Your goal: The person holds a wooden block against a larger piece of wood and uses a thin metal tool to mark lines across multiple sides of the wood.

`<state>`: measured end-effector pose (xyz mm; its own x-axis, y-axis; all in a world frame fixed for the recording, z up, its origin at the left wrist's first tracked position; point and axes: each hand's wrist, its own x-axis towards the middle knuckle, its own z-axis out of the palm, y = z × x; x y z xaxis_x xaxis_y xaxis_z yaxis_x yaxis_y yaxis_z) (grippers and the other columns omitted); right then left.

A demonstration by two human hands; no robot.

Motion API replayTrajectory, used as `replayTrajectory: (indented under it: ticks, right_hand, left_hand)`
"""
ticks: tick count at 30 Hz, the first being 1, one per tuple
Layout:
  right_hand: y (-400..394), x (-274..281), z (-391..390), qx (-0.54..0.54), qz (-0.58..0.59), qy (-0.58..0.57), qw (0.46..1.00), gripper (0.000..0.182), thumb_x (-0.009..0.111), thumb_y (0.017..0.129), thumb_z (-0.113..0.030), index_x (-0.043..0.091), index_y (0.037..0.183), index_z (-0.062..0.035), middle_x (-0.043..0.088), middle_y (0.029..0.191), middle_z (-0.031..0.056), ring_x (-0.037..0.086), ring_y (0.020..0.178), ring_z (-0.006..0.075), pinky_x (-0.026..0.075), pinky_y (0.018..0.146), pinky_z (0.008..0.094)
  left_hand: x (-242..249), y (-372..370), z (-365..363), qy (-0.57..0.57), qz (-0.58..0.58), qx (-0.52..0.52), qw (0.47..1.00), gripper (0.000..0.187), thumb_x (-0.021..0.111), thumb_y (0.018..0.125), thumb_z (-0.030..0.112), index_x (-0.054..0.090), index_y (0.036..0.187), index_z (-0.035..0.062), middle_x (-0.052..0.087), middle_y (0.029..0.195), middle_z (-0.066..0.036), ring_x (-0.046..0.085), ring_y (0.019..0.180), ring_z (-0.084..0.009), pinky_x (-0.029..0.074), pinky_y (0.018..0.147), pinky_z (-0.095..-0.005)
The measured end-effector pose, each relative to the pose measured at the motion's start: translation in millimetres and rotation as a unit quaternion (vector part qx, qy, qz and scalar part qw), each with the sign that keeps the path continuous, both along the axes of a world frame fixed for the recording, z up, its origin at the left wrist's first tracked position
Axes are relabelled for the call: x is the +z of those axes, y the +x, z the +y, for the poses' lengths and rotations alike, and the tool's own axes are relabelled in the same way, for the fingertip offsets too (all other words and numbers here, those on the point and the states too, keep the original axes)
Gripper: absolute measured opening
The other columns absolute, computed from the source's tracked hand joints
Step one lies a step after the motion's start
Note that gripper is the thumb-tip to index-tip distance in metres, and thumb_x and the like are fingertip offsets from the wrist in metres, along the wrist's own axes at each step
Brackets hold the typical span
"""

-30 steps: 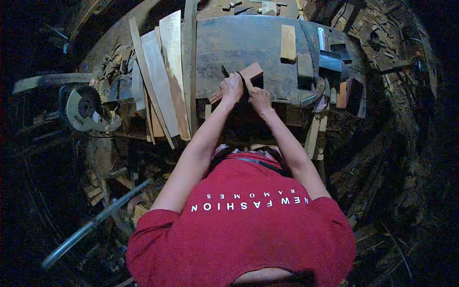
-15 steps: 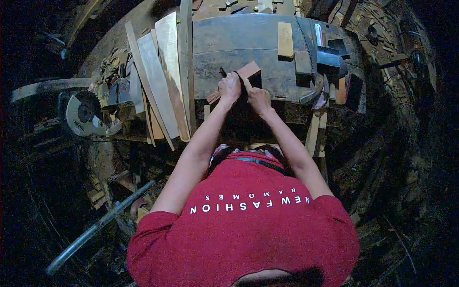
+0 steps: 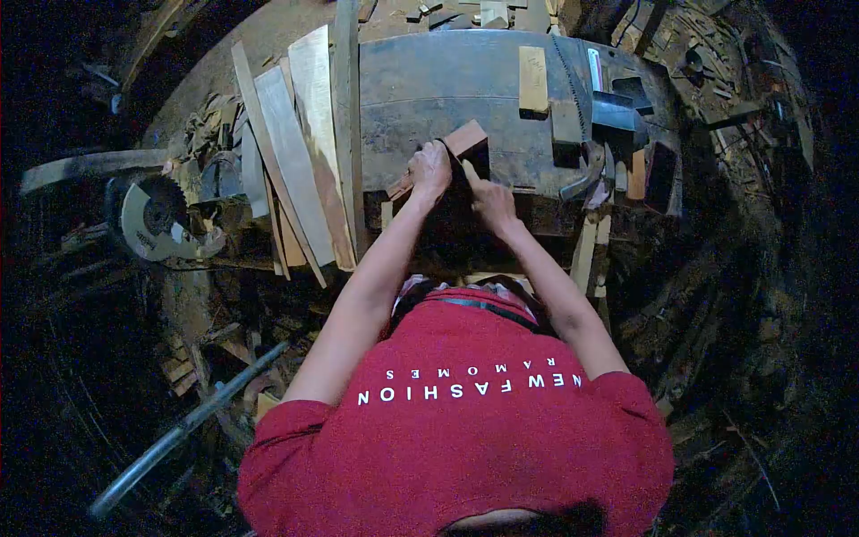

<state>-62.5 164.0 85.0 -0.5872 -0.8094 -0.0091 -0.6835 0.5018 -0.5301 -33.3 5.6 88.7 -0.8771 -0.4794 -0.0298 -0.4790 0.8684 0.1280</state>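
Observation:
A reddish-brown wooden block (image 3: 466, 138) lies slantwise near the front edge of the dark workbench (image 3: 403, 67). My left hand (image 3: 431, 168) is closed over its middle, and the block's near end shows below the fingers. A thin dark edge runs across the block beside that hand. My right hand (image 3: 494, 204) is just to the right and nearer my body, its fingers curled. A slim light-brown tip points from it toward the block; I cannot tell whether that is a finger or a small stick.
Long boards (image 3: 295, 152) lean along the bench's left side, near a circular saw blade (image 3: 161, 210). To the right are a pale block (image 3: 533, 79), a toothed saw blade (image 3: 570, 85), a darker block (image 3: 565, 123) and a hand plane (image 3: 614, 111). A metal pipe (image 3: 188, 428) slants at lower left.
My right hand has drawn back slightly toward my body and right, away from the block. My left hand stays on the block, almost unmoved.

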Motion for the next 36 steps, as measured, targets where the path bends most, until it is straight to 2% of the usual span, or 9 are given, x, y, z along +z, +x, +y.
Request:
replayTrajectory:
  ticks: [6,12,17,19,20,21,23,30,36]
  right_hand:
    - [-1,-19,-1,-0.014,0.061,-0.039,0.997,0.063,0.053,0.071,-0.007,0.034,0.131,-0.0120,0.058,0.066,0.0150,0.059,0.058,0.0313,0.048,0.050,0.0415]
    - [23,3,50,0.010,0.064,0.037,0.997,0.061,0.047,0.075,-0.007,0.030,0.134,-0.0109,0.059,0.062,0.0131,0.059,0.049,0.0282,0.049,0.046,0.0386]
    - [7,-15,5,-0.006,0.086,0.000,0.996,0.065,0.055,0.072,-0.008,0.031,0.133,-0.0112,0.061,0.067,0.0132,0.060,0.053,0.0281,0.050,0.048,0.0379]
    - [-2,0,-18,-0.045,0.022,0.010,0.999,0.018,0.068,0.061,-0.008,0.057,0.074,-0.0028,0.059,0.069,0.0128,0.060,0.065,0.0312,0.048,0.056,0.0418]
    - [-3,1,-22,-0.049,0.009,-0.011,0.999,0.039,0.068,0.060,-0.007,0.056,0.097,-0.0053,0.059,0.068,0.0128,0.060,0.064,0.0325,0.048,0.056,0.0426]
    - [-2,1,-22,-0.046,0.011,-0.013,0.999,0.039,0.068,0.060,-0.007,0.056,0.097,-0.0053,0.059,0.068,0.0128,0.060,0.064,0.0325,0.048,0.056,0.0426]
    - [0,-5,-12,-0.013,0.043,0.025,0.999,0.077,0.066,0.064,-0.011,0.031,0.132,-0.0119,0.060,0.067,0.0131,0.061,0.060,0.0309,0.049,0.052,0.0411]
    - [30,8,47,-0.005,0.025,0.050,0.998,0.080,0.063,0.065,-0.005,0.026,0.135,-0.0139,0.060,0.066,0.0129,0.060,0.058,0.0305,0.048,0.050,0.0415]
    - [-5,-33,-15,-0.014,0.041,-0.018,0.999,0.072,0.059,0.067,-0.007,0.029,0.133,-0.0113,0.061,0.072,0.0147,0.060,0.063,0.0332,0.048,0.054,0.0419]
  left_hand:
    - [-31,6,-11,-0.002,0.043,-0.042,0.998,0.013,0.049,0.076,0.007,0.058,0.083,0.0011,0.061,0.082,-0.018,0.062,0.076,-0.0344,0.050,0.062,-0.0438]
    - [12,-4,2,0.014,-0.044,0.031,0.998,0.013,0.049,0.074,0.006,0.056,0.084,0.0011,0.060,0.083,-0.017,0.061,0.073,-0.0349,0.050,0.060,-0.0439]
    - [18,1,4,0.009,-0.016,0.016,1.000,0.011,0.051,0.072,0.006,0.057,0.081,0.0024,0.061,0.082,-0.016,0.063,0.073,-0.0323,0.051,0.058,-0.0413]
    - [17,-1,0,0.015,-0.016,0.013,1.000,0.012,0.051,0.072,0.006,0.057,0.082,0.0025,0.061,0.082,-0.016,0.063,0.073,-0.0319,0.051,0.059,-0.0409]
    - [16,2,0,0.022,-0.019,0.006,1.000,0.012,0.051,0.072,0.006,0.057,0.082,0.0025,0.061,0.082,-0.016,0.063,0.074,-0.0315,0.051,0.060,-0.0406]
    - [9,4,-2,0.020,-0.017,0.009,1.000,0.012,0.051,0.072,0.006,0.057,0.082,0.0025,0.061,0.082,-0.016,0.063,0.074,-0.0315,0.051,0.060,-0.0406]
    - [-5,1,-7,0.016,-0.030,-0.005,0.999,0.012,0.051,0.073,0.006,0.057,0.083,0.0024,0.061,0.082,-0.016,0.063,0.074,-0.0318,0.052,0.061,-0.0397]
    - [4,3,-2,0.011,-0.022,0.012,1.000,0.014,0.054,0.073,0.007,0.058,0.085,0.0031,0.061,0.086,-0.015,0.063,0.075,-0.0311,0.052,0.062,-0.0383]
    - [6,4,-3,0.022,-0.010,0.016,1.000,0.013,0.054,0.074,0.009,0.058,0.085,0.0040,0.061,0.083,-0.014,0.063,0.074,-0.0304,0.052,0.059,-0.0380]
